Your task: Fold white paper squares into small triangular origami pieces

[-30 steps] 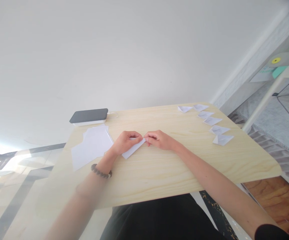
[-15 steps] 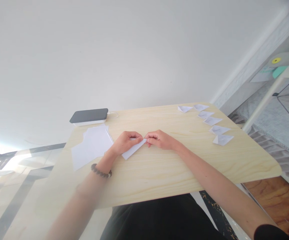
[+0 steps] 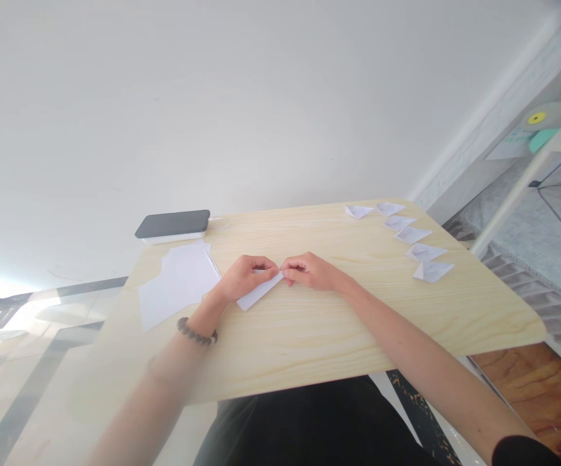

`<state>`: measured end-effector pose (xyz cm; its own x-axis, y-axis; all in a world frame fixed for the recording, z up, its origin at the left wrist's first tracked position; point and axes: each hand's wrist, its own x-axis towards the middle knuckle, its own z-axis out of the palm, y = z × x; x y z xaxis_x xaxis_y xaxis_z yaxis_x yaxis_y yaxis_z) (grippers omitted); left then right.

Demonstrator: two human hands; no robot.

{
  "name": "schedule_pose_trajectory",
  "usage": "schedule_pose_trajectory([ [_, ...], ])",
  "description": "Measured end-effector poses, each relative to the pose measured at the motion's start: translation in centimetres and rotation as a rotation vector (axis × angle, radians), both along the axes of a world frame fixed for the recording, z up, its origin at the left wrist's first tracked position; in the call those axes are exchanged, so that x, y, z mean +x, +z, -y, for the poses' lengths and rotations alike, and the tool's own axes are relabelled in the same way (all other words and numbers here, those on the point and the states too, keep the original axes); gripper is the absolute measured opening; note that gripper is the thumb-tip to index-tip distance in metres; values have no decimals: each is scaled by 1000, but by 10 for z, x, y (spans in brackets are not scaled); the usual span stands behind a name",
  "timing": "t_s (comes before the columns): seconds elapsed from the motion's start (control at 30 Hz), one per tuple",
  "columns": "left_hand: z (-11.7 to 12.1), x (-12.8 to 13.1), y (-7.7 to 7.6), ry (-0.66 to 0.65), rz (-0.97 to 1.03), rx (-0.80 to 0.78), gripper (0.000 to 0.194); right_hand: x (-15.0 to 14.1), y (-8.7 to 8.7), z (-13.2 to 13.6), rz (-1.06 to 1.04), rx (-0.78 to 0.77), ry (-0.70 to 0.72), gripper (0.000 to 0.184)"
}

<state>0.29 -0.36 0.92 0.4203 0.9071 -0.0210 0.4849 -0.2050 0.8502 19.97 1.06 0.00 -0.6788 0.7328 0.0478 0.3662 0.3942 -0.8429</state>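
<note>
A small folded white paper strip (image 3: 255, 294) lies on the light wooden table (image 3: 319, 336), near its middle. My left hand (image 3: 244, 275) is curled over the strip's upper part, fingers pinched on it. My right hand (image 3: 309, 270) meets it from the right, its fingertips pinching the strip's right tip. A beaded bracelet (image 3: 197, 332) circles my left wrist. The part of the paper under my fingers is hidden.
A stack of white sheets (image 3: 178, 281) lies left of my hands. Behind it a dark phone on a white box (image 3: 173, 226) sits at the table's far edge. Several folded paper pieces (image 3: 409, 236) line the far right side. A white wall stands behind.
Almost nothing has moved. Both hands keep their pinch on the paper strip in the same spot.
</note>
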Motion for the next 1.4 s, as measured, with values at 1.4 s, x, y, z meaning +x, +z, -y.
schedule_pose_trajectory([
  [1.4, -3, -2, -7, 6, -3, 2, 29, -1, -3, -2, 9, -19, -23, 12],
])
